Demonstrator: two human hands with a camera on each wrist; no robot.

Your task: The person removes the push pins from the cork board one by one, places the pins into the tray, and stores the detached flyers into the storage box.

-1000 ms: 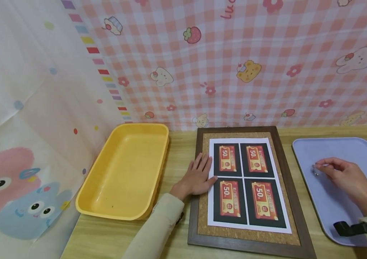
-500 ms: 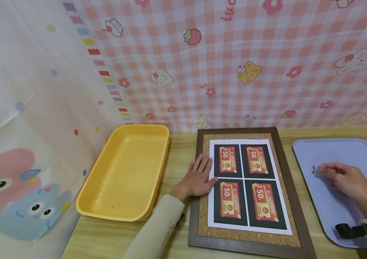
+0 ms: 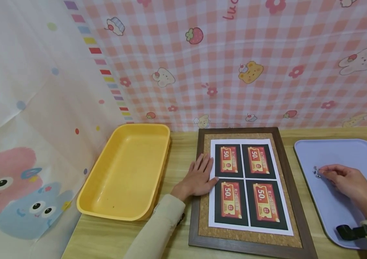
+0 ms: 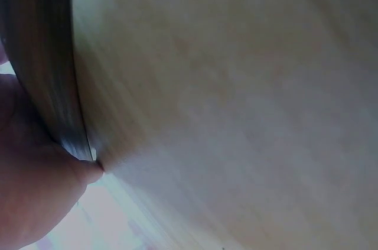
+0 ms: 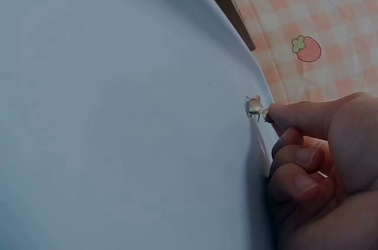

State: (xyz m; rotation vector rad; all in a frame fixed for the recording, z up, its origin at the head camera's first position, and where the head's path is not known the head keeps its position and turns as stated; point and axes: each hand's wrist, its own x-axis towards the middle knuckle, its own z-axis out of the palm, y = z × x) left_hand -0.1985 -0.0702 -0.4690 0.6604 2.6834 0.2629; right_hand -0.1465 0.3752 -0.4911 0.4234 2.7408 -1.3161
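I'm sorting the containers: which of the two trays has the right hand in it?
The lilac tray, right of the cork board, where the right hand touches small pins; the yellow one is deeper.

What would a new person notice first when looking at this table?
Probably the white sheet with four red coupons, lying on a cork board in a dark frame at the table's middle; the left hand rests flat on its left edge. A yellow tray sits left. At right, the right hand touches small metal pins on a lilac tray.
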